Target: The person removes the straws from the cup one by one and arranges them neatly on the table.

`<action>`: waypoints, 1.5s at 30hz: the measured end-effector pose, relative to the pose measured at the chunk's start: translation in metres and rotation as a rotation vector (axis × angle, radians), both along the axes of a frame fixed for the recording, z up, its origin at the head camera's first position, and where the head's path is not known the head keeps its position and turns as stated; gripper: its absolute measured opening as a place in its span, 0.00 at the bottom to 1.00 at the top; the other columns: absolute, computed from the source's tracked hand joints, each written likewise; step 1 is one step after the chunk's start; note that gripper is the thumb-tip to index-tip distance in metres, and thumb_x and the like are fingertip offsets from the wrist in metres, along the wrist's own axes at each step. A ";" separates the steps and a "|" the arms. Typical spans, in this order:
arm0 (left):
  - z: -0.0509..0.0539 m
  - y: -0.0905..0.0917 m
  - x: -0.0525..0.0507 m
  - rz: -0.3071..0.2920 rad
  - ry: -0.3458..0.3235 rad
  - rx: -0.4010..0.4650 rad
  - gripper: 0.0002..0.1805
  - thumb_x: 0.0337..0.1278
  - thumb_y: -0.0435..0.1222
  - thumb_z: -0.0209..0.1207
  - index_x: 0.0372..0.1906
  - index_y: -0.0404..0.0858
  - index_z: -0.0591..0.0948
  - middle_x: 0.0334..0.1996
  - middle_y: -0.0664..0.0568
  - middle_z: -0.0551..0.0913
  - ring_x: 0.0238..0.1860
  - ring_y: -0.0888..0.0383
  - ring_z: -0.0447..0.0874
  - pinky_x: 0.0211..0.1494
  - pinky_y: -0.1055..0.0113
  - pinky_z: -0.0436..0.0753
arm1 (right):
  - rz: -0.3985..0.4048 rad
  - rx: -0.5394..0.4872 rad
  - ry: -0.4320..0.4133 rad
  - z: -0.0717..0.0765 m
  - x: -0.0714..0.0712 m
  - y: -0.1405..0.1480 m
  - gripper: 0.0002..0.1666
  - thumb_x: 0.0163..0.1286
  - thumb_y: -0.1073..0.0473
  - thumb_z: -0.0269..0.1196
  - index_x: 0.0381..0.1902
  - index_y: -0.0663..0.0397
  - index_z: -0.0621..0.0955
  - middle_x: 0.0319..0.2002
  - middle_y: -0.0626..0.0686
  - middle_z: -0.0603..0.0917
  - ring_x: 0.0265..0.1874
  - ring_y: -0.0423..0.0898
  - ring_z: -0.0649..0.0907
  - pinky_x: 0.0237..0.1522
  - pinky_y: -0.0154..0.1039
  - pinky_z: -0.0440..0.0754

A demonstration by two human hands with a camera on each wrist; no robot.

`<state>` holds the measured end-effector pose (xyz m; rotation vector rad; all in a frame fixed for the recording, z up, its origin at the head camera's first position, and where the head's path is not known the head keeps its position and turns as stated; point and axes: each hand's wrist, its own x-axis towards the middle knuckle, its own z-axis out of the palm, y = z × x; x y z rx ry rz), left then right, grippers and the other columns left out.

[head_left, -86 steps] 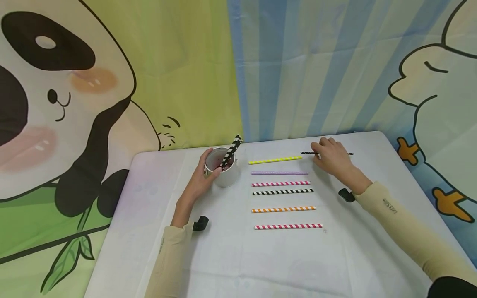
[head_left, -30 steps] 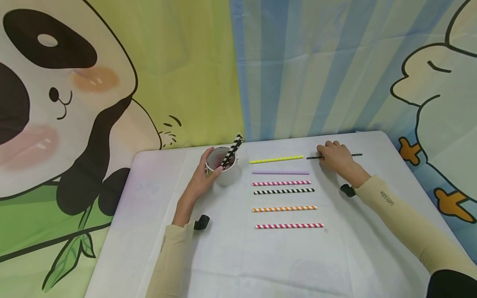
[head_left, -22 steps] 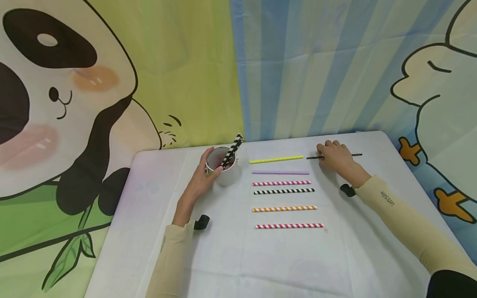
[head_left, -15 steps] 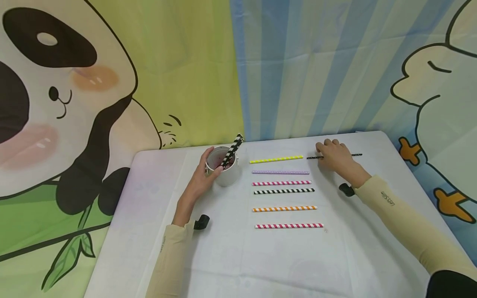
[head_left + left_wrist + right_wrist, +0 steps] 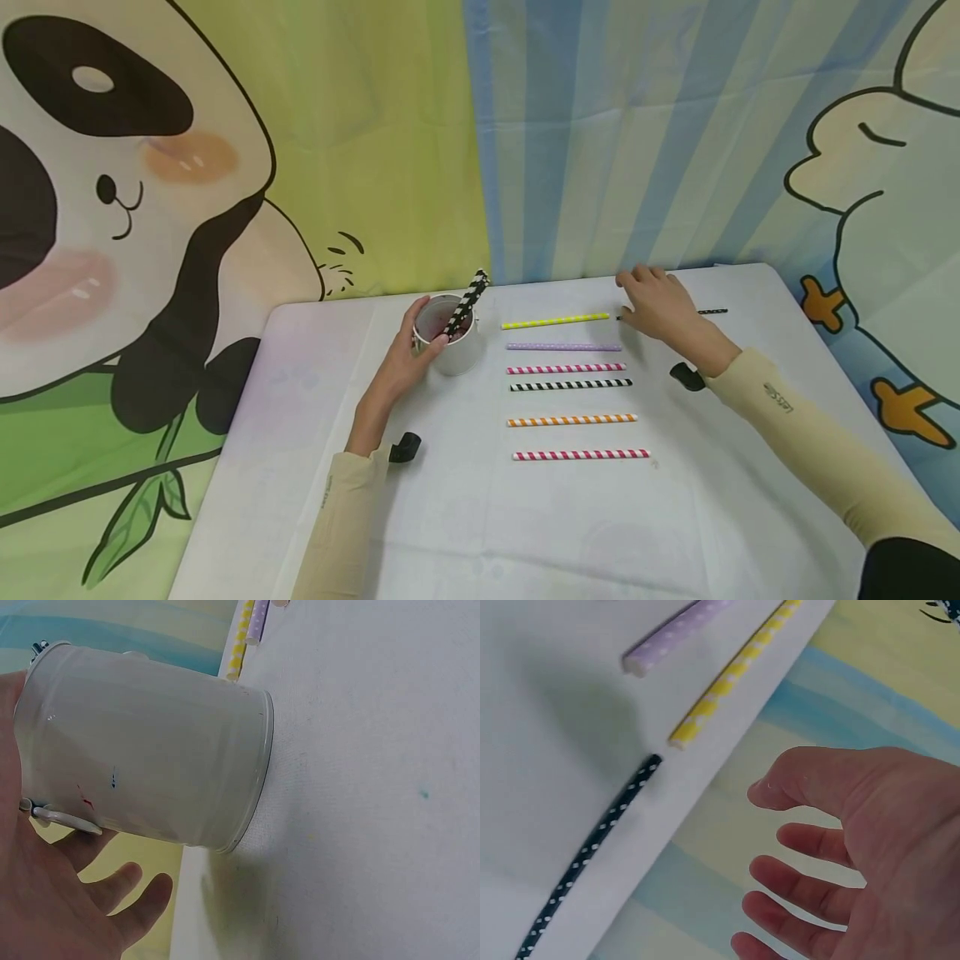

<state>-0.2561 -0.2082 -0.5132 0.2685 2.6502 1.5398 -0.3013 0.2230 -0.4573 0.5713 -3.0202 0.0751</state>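
Note:
My left hand [image 5: 401, 365] holds a small white pail [image 5: 459, 358] by its rim, thumb at the near side; in the left wrist view the pail [image 5: 150, 742] stands on the table and some fingers spread free behind it. Several black-and-white straws [image 5: 468, 304] lean in the pail. Over at the right, my right hand [image 5: 660, 307] hovers with loosely bent fingers and nothing between them. Below it lies a black straw with white dots [image 5: 592, 844], apart from the hand and partly hidden by it in the head view.
Left of the right hand, a column of straws lies on the white table [image 5: 585, 533]: yellow [image 5: 555, 321], purple [image 5: 562, 347], pink-striped [image 5: 566, 368], black-striped [image 5: 572, 385], orange-striped [image 5: 572, 421] and red-striped [image 5: 581, 455]. A printed curtain [image 5: 375, 167] hangs behind the table's far edge.
Earlier my right hand touched the dotted black straw, which shifted slightly right. Now the hand has let go and moved up and left. The left hand and pail have stayed put.

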 end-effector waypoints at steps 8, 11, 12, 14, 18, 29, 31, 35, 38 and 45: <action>-0.001 0.000 0.000 -0.003 0.000 0.001 0.41 0.67 0.57 0.57 0.78 0.67 0.50 0.79 0.53 0.56 0.79 0.47 0.54 0.76 0.36 0.57 | 0.076 -0.035 0.083 0.012 0.009 -0.019 0.24 0.63 0.58 0.69 0.54 0.60 0.75 0.47 0.64 0.78 0.45 0.64 0.76 0.44 0.57 0.77; 0.000 0.000 0.001 -0.003 0.004 0.010 0.41 0.67 0.56 0.58 0.79 0.65 0.50 0.78 0.52 0.57 0.79 0.47 0.54 0.76 0.37 0.57 | 0.113 -0.123 0.086 0.015 0.011 -0.026 0.23 0.64 0.58 0.68 0.54 0.60 0.76 0.48 0.64 0.78 0.44 0.63 0.77 0.43 0.56 0.77; 0.000 0.001 0.001 -0.004 0.006 0.012 0.41 0.67 0.56 0.58 0.79 0.64 0.50 0.78 0.52 0.58 0.79 0.47 0.54 0.76 0.36 0.56 | 0.118 -0.172 0.062 0.016 0.012 -0.028 0.23 0.65 0.58 0.68 0.54 0.60 0.76 0.48 0.64 0.78 0.44 0.63 0.77 0.44 0.55 0.77; 0.000 0.001 0.001 -0.004 0.007 0.016 0.42 0.67 0.56 0.58 0.79 0.63 0.51 0.78 0.52 0.58 0.79 0.47 0.55 0.76 0.36 0.56 | 0.123 -0.307 -0.027 0.018 0.012 -0.033 0.22 0.66 0.58 0.67 0.55 0.60 0.76 0.51 0.63 0.78 0.47 0.61 0.77 0.48 0.56 0.77; 0.001 0.001 0.001 -0.003 -0.001 0.019 0.42 0.66 0.56 0.58 0.78 0.65 0.50 0.78 0.52 0.58 0.79 0.47 0.54 0.76 0.36 0.56 | 0.076 -0.604 -0.233 0.021 0.010 -0.042 0.22 0.70 0.56 0.65 0.58 0.58 0.75 0.55 0.60 0.77 0.55 0.58 0.76 0.58 0.57 0.75; 0.002 0.000 0.001 -0.005 0.004 0.019 0.42 0.66 0.55 0.58 0.79 0.65 0.50 0.78 0.50 0.58 0.78 0.45 0.55 0.76 0.35 0.56 | -0.014 -0.919 -0.332 0.019 0.008 -0.071 0.19 0.72 0.53 0.63 0.57 0.54 0.75 0.56 0.58 0.79 0.55 0.54 0.80 0.59 0.52 0.77; 0.001 0.000 0.001 -0.008 0.008 0.018 0.42 0.67 0.55 0.58 0.79 0.65 0.50 0.78 0.50 0.58 0.79 0.44 0.55 0.75 0.35 0.56 | -0.012 -0.936 -0.332 0.018 0.009 -0.076 0.19 0.72 0.53 0.63 0.57 0.54 0.76 0.56 0.58 0.79 0.55 0.54 0.80 0.57 0.51 0.78; 0.000 0.000 0.000 -0.003 0.010 0.019 0.41 0.67 0.56 0.58 0.78 0.66 0.50 0.78 0.51 0.58 0.79 0.46 0.54 0.76 0.36 0.56 | -0.016 -1.007 -0.337 0.013 0.010 -0.088 0.19 0.73 0.52 0.62 0.56 0.55 0.76 0.56 0.58 0.80 0.55 0.55 0.80 0.54 0.49 0.79; 0.000 0.000 0.000 -0.002 0.004 0.021 0.41 0.66 0.56 0.58 0.78 0.68 0.50 0.78 0.52 0.58 0.79 0.47 0.55 0.76 0.36 0.56 | -0.031 -1.086 -0.352 0.008 0.012 -0.098 0.19 0.74 0.52 0.62 0.55 0.55 0.77 0.56 0.58 0.80 0.55 0.54 0.80 0.56 0.47 0.78; 0.000 0.000 0.001 -0.006 0.003 0.029 0.41 0.66 0.56 0.59 0.77 0.69 0.50 0.78 0.51 0.59 0.78 0.47 0.55 0.76 0.36 0.57 | -0.048 -1.241 -0.432 -0.002 0.017 -0.127 0.20 0.74 0.53 0.61 0.56 0.61 0.75 0.55 0.58 0.79 0.55 0.54 0.79 0.55 0.42 0.77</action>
